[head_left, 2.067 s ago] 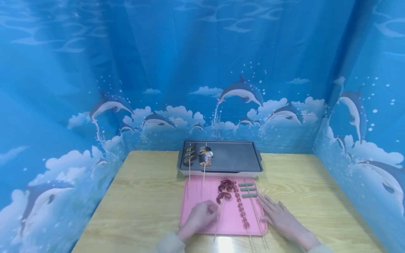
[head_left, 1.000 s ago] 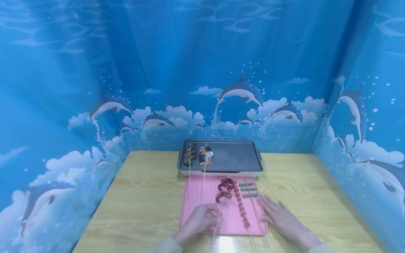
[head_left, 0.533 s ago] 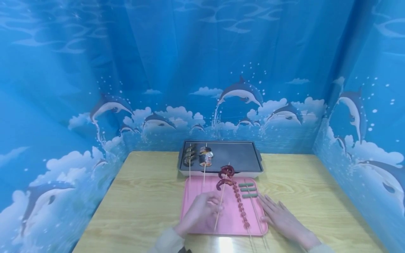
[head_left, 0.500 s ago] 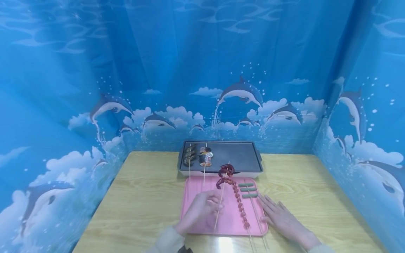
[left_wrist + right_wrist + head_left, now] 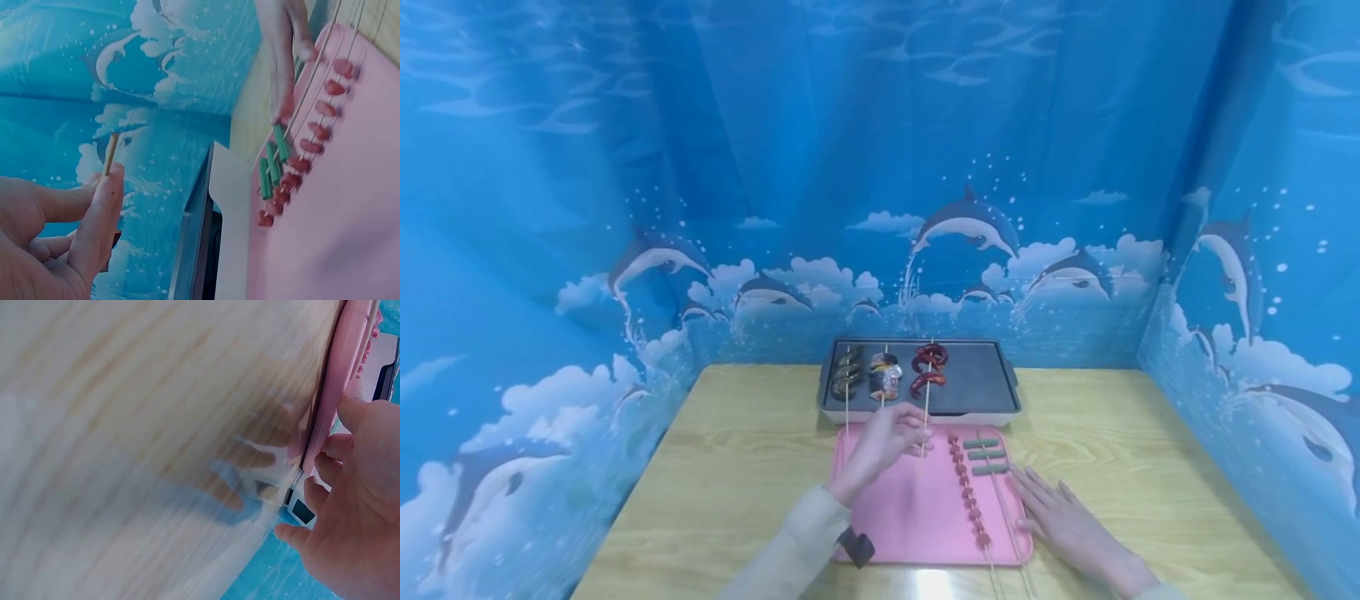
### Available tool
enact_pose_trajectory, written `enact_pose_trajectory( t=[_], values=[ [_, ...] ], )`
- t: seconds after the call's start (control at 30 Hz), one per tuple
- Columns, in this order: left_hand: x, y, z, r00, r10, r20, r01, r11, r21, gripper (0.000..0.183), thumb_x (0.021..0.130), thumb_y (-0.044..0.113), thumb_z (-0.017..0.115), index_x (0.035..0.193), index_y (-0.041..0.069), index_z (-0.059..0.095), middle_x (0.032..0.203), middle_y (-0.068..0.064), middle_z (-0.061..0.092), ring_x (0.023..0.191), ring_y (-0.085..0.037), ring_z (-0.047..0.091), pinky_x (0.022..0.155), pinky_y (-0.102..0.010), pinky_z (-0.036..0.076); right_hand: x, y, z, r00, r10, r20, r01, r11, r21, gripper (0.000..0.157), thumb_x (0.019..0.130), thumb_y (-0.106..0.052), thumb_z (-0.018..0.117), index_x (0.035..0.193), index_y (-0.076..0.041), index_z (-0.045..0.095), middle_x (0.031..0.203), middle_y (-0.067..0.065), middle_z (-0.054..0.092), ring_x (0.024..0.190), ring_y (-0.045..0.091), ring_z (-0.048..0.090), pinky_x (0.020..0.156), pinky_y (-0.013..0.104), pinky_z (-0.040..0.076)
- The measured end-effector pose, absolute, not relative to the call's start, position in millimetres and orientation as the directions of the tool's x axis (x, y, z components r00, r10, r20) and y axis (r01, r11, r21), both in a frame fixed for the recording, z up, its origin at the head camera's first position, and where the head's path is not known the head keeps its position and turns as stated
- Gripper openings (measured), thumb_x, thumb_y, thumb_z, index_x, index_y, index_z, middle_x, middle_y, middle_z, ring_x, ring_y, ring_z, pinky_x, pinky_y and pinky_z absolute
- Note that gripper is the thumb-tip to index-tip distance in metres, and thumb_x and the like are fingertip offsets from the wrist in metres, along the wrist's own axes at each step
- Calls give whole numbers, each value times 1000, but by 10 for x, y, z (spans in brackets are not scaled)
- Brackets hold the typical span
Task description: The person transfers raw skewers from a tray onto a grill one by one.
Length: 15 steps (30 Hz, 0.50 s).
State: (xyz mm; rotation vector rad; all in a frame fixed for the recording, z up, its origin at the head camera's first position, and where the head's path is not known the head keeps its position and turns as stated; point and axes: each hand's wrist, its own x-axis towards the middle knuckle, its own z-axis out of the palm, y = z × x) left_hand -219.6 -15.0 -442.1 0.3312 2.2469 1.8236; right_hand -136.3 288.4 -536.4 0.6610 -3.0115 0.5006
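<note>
Between thumb and fingertips, my left hand (image 5: 883, 437) pinches the thin wooden stick of a skewer (image 5: 929, 382) threaded with curled, glossy dark-red pieces. Those pieces overlap the middle of the dark griddle plate (image 5: 973, 379) in the head view. In the left wrist view, the end of the stick (image 5: 110, 155) pokes out past the fingertips of my left hand (image 5: 62, 231). Fingers extended, my right hand (image 5: 1067, 521) rests against the right edge of the pink tray (image 5: 917, 508). The right wrist view shows the fingers of my right hand (image 5: 359, 487) along the tray's side (image 5: 334, 387).
On the griddle's left lie a skewer of dark curled pieces (image 5: 847, 373) and a skewer of thick silvery-dark chunks (image 5: 884, 379). The tray holds a skewer of small red pieces (image 5: 968, 493) and one with green sticks (image 5: 988, 470). A wooden table (image 5: 737, 475) lies beneath.
The dark-red skewer has been lifted off the tray by my left hand and moved forward over the griddle. My right hand stays at the tray's right edge.
</note>
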Motion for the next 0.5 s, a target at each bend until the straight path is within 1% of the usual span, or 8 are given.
enact_pose_trajectory(
  t=[0.13,0.23,0.3,0.4,0.5],
  values=[
    [-2360,-88,-4440,-954,298,-21,38,191,981,23,93,1,70,113,-8,65,97,-16,72,81,-25,74,70,-29,63,-1363,2887,-5366,-907,-408,100,-419,859,-296,63,103,-40,55,154,-5,40,160,14,36,146,40,34,113,71,26],
    [-2469,-52,-4491,-961,278,-5,55,207,977,24,93,2,69,114,-9,65,96,-16,73,79,-23,74,69,-28,63,-1366,2890,-5373,-904,-410,119,-427,857,-289,62,103,-39,56,153,-5,42,160,14,37,145,40,35,113,71,27],
    [-2529,-38,-4538,-966,260,6,69,234,970,22,93,2,70,112,-8,67,93,-14,73,77,-21,74,68,-29,63,-1365,2890,-5380,-902,-412,130,-432,856,-283,62,102,-38,57,153,-6,42,159,14,37,145,40,36,112,71,28],
    [-2601,-23,-4600,-972,234,-3,63,270,961,18,93,4,71,109,-5,69,92,-12,74,75,-19,73,70,-34,64,-1360,2887,-5385,-897,-418,147,-443,855,-271,62,102,-37,59,152,-5,43,159,14,38,144,41,37,112,71,29],
    [-2662,-10,-4657,-974,225,-18,48,283,958,16,92,4,72,107,-3,70,92,-12,74,75,-20,73,74,-40,64,-1356,2879,-5382,-889,-426,169,-457,853,-252,62,101,-36,60,151,-4,45,157,15,40,142,42,38,110,72,31]
  ],
)
